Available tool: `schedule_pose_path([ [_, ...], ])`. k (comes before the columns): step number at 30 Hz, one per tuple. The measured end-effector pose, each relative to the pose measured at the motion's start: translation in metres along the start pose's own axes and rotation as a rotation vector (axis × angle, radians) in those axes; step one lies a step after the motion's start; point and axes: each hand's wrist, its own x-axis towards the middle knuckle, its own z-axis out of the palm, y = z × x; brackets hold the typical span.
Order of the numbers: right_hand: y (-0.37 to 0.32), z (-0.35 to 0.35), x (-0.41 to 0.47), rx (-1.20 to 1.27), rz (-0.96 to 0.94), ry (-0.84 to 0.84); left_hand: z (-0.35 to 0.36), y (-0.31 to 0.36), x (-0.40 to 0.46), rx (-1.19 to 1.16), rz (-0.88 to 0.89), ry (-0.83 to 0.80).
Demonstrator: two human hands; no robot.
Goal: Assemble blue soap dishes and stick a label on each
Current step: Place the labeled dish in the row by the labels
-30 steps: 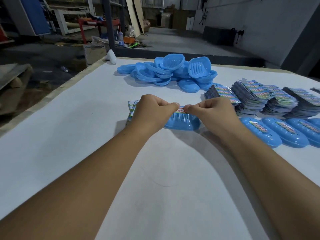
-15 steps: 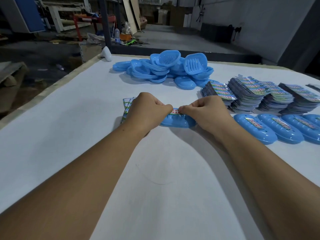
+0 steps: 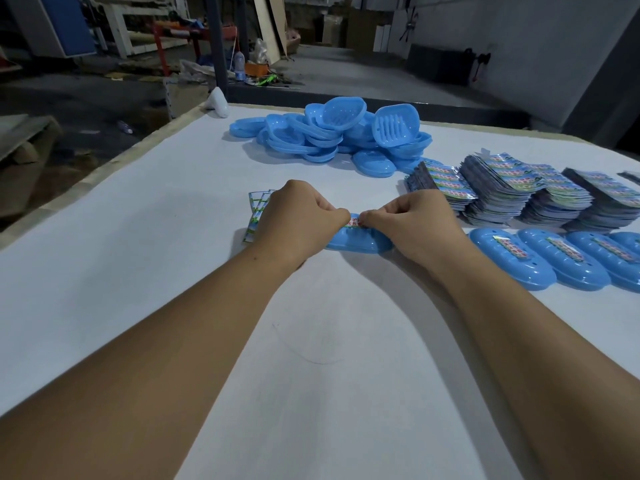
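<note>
Between the earlier frames and this one, our two hands had drawn closer together over the dish, so that the strip of label showing between them had shrunk to a sliver, and the dish itself had not shifted on the table.

We had our left hand (image 3: pixel 299 220) and right hand (image 3: pixel 412 220) both curled over the assembled blue soap dish (image 3: pixel 360 241), which lay closed on the white table (image 3: pixel 173 289) right in front of us, between the two wrists. Each hand's thumb and fingertips pinched or pressed an end of the label (image 3: pixel 353 222) against the top of the lid; how much of it was already stuck down we could not tell, since our knuckles hid most of it.

We judged this to be the labelling step for this dish, with the assembling already done. Next we would likely need to smooth the label flat, let go, and set the dish beside the finished labelled dishes (image 3: pixel 568 261) lined up to our right. After that, a fresh pair of parts would have to come from the pile of loose blue halves (image 3: pixel 332 133) at the far side, and a new label from the small sheet (image 3: pixel 256 213) partly under our left hand. Further stacks of label sheets (image 3: pixel 519 192) waited behind the finished row.
</note>
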Motion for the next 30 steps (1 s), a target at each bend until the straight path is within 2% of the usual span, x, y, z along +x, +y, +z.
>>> schedule_pose_path([
  [7,-0.001,0.001,0.000,-0.059,-0.011,0.017,0.001,0.000,0.000,0.048,0.036,0.021],
  [21,-0.014,0.010,-0.008,-0.440,-0.083,0.210,0.005,0.004,-0.003,0.162,0.133,0.097],
  [30,-0.016,0.008,-0.007,-0.577,-0.151,0.219,0.007,0.002,-0.002,0.162,0.156,0.106],
])
